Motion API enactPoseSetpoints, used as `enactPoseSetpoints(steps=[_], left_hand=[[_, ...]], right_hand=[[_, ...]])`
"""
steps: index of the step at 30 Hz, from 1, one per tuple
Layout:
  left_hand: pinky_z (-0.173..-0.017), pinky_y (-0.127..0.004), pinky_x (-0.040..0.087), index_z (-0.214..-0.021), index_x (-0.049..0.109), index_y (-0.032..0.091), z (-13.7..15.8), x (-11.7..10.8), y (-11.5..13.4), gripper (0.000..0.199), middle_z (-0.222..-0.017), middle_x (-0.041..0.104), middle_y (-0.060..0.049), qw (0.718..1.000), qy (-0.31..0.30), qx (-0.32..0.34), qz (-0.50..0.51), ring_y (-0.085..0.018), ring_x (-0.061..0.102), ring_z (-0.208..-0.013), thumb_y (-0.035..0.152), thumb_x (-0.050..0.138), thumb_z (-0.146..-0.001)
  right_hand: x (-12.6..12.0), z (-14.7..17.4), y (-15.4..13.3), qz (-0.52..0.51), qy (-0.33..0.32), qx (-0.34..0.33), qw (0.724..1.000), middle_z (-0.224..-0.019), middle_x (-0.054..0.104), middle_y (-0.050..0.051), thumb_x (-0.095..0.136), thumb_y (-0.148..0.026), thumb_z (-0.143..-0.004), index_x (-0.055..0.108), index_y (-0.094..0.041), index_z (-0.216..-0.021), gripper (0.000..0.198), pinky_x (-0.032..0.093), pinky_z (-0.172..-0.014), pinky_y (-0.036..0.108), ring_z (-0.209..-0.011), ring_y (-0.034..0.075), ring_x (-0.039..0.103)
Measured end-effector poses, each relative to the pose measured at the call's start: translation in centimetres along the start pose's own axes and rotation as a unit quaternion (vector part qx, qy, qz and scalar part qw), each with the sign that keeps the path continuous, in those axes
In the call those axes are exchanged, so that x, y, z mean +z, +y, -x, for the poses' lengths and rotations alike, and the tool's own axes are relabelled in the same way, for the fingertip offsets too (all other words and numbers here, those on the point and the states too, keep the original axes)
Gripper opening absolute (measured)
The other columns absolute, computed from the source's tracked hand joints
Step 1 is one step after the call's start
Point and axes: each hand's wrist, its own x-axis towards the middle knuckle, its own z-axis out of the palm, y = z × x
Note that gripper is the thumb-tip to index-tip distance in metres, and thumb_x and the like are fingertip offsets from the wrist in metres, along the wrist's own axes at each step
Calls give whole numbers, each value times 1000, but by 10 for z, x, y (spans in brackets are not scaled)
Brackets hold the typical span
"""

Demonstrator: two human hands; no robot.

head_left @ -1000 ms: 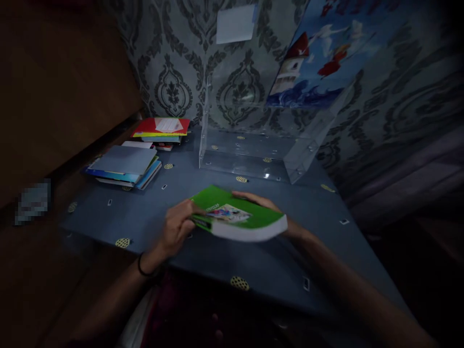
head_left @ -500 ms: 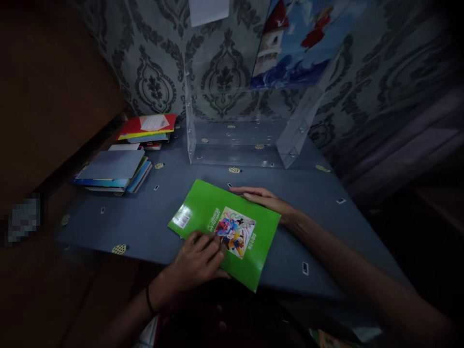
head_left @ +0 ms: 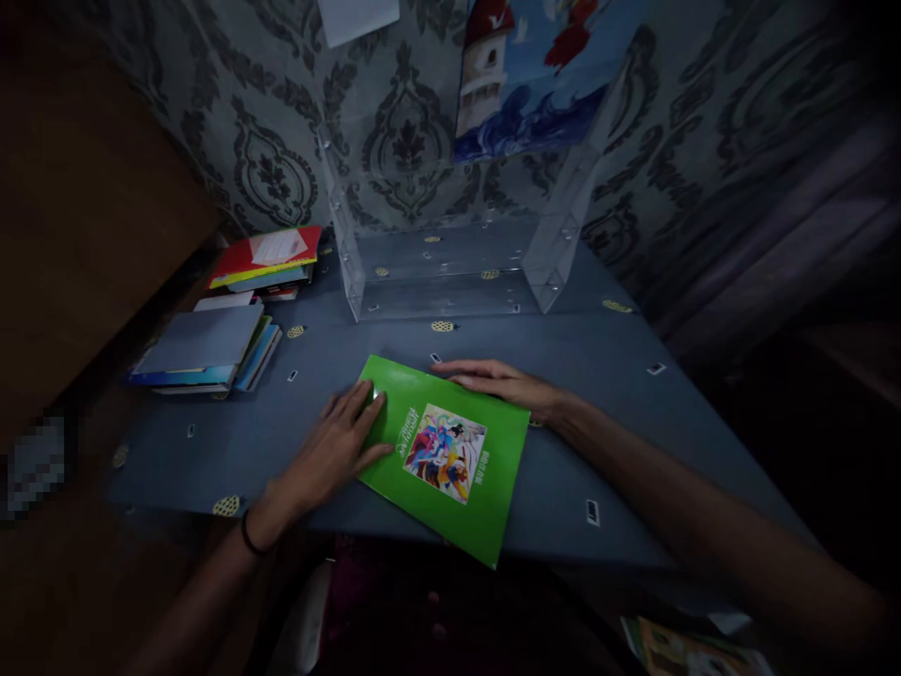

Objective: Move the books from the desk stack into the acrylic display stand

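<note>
Here's the green book (head_left: 445, 460), lying slantwise at the front of the table (head_left: 584, 394), between my hands. My left hand (head_left: 328, 455) rests over its left end, fingers fanned, thumb out across the cover; that looks like a steadying touch against sliding. My right hand (head_left: 511, 387) lines the far edge, visible fingers stretched out, probably guarding that side; whether any tuck underneath, I can't tell. The near book stack (head_left: 204, 343) and clear rack (head_left: 549, 258) stand well apart, so neither crowds my grip.
</note>
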Motion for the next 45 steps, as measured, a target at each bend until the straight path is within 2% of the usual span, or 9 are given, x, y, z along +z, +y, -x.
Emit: enactPoseSetpoints(steps=[4,12,16,19,24,28,36,41,45], left_hand=[[-116,-61,36,-154,35,16,-13,-7,-8,81,-162,33,-25,998,-68,-3,14,-39,32,-151,70,46,-95],[-121,-62,26,-155,34,14,-30,-21,-14,97,-164,27,-27,989,-146,19,29,-39,25,-154,78,56,-85],[-121,-59,29,-157,31,12,-35,-25,-15,98,-165,23,-28,984,-166,26,52,-39,24,-154,73,60,-86],[-123,-54,31,-160,26,18,-37,-29,-10,88,-167,21,-21,978,-168,75,95,-34,25,-155,59,62,-92],[-125,-52,30,-162,20,23,-42,-33,11,78,-169,20,-14,969,-164,138,123,-29,21,-157,34,61,-96],[-125,-56,26,-162,21,24,-48,-35,40,69,-169,21,-11,966,-167,164,112,-27,19,-157,24,51,-99],[-128,-57,17,-156,32,18,-64,-21,99,57,-165,33,-11,962,-132,218,93,-24,27,-155,20,42,-100],[-129,-54,18,-158,29,19,-60,-18,108,56,-166,32,-10,962,-123,222,95,-23,25,-156,24,41,-103],[-129,-53,20,-158,28,21,-40,-17,105,57,-164,37,-9,959,-133,226,110,-23,27,-155,32,44,-105]], right_hand=[[-2,0,1,3,-21,-9,1000,-118,75,8,77,-32,-88,66,-23,-135,49,62,-82,29,-100,19,73],[-6,-2,4,5,-31,-12,999,-118,74,8,77,-33,-89,66,-21,-135,49,59,-85,28,-99,17,72],[-5,-2,3,-9,-23,-18,1000,-118,75,7,78,-33,-86,73,-23,-126,41,60,-82,25,-97,17,72],[-5,-3,3,-16,-28,-25,999,-117,75,6,80,-32,-85,74,-23,-122,39,59,-82,24,-97,16,72],[-8,-4,7,-15,-39,-42,998,-118,75,5,78,-30,-87,74,-22,-123,37,57,-87,24,-101,15,71],[-11,-5,9,-5,-46,-50,998,-121,74,6,77,-30,-89,73,-22,-125,37,57,-88,26,-101,16,71],[-11,-4,7,60,-29,-98,993,-130,71,7,75,-33,-91,73,-20,-125,36,46,-107,31,-120,17,63],[-10,-4,8,52,-38,-98,993,-133,69,8,81,-29,-83,71,-19,-128,47,49,-105,31,-119,18,64],[-9,-5,10,41,-45,-86,994,-133,69,6,82,-25,-81,72,-22,-126,47,53,-101,30,-115,17,66]])
